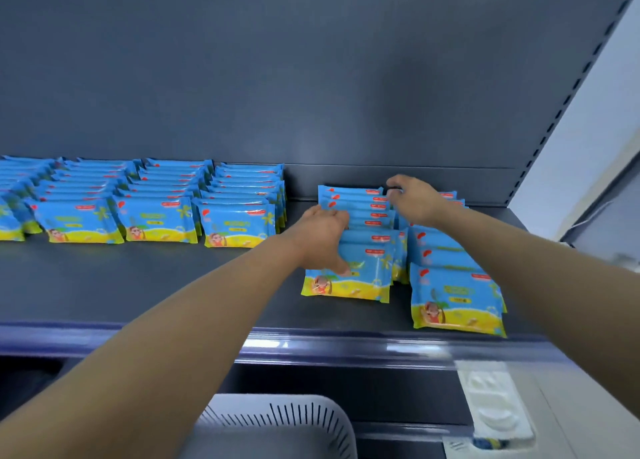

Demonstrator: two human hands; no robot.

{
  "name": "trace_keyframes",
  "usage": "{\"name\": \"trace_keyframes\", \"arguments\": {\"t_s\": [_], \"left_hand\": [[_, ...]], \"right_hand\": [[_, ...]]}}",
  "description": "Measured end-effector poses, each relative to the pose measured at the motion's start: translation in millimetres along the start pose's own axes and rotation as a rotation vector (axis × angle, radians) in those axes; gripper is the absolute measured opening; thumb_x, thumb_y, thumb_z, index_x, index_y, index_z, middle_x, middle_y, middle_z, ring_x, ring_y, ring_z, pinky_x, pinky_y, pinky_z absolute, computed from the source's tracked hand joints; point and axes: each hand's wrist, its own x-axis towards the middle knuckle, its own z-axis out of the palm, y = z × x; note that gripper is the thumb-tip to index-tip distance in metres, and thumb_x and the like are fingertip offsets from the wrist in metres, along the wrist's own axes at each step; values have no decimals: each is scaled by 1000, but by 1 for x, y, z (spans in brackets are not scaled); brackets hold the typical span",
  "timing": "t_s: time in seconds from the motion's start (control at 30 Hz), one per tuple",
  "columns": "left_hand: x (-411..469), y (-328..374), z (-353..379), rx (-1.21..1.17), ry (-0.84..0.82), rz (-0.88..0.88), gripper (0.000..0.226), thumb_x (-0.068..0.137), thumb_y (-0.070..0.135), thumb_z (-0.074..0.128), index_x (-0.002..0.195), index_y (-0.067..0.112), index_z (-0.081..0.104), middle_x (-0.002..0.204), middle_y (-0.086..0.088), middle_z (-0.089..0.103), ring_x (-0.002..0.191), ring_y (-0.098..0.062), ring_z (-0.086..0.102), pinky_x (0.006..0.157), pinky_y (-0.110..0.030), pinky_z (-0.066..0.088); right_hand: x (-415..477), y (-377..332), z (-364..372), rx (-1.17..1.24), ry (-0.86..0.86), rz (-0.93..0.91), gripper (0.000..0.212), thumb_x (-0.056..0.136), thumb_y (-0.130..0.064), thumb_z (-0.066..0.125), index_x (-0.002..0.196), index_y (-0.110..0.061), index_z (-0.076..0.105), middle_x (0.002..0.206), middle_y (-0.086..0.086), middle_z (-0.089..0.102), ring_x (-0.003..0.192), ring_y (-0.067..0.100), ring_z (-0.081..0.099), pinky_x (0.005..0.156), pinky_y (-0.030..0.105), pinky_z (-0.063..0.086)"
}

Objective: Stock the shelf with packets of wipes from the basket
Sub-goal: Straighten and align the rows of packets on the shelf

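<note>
Your left hand (325, 240) is clasping the front of a row of wipes packets (365, 212), thumb on the foremost, while your right hand (415, 202) is curling over its back end. The row is standing on the grey shelf (156, 285) above the basket (277, 403); its red labels are too blurred to read.

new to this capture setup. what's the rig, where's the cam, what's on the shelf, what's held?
No machine: the grips are a person's two bare hands. The one picture comes from a head-worn camera looking forward and down. The dark shelf carries tidy rows of wipe packets at left and two looser rows at right. The left hand holds one loose row, thumb on its front packet, fingers over those behind. The right hand reaches its back, fingers curled; whether it pinches a packet is unclear. The slotted basket sits below.
</note>
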Motion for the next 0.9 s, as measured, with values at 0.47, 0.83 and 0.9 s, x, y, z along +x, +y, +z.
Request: {"name": "trace_keyframes", "arguments": {"t_s": [0.47,0.83,0.9], "left_hand": [[12,-7,-5,-20,-89,-59,95,62,53,74,139,15,32,129,-4,35,126,-24,29,109,-32,22],[18,-5,-7,15,-82,-104,73,56,52,74,113,19,42,102,4,47,99,-16,42,100,-30,28],[16,-5,-6,26,-69,-104,73,56,53,73,112,19,42,103,5,47,100,-16,43,102,-32,27]], "right_hand": [[67,-11,7,-221,-345,-11,83,86,-67,41,147,-13,26,155,5,26,140,24,29,113,36,25],[109,-21,28,-513,-518,-94,90,52,-98,24,76,-20,61,103,3,57,96,25,53,81,33,37],[110,-20,28,-465,-521,-101,79,54,-96,27,64,-21,49,87,-3,52,90,23,51,79,33,38]]}}
